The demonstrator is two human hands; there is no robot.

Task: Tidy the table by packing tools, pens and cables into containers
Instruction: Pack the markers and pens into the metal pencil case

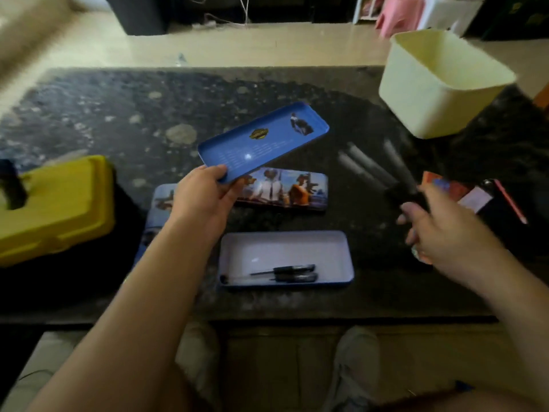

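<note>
From the head camera, the person's left hand pinches one short end of a blue lid and holds it tilted above the dark stone counter. Just under this lid a printed pencil case lies flat. Nearer to the person is an open white tray, and two dark slim tools lie side by side along its near wall.

The right hand is blurred. Its fingers are close to a dark object, but I cannot tell whether it grips this or is relaxed.

A yellow toolbox is at the left edge, a cream container at the far right corner, and a red pen at the right side.
</note>
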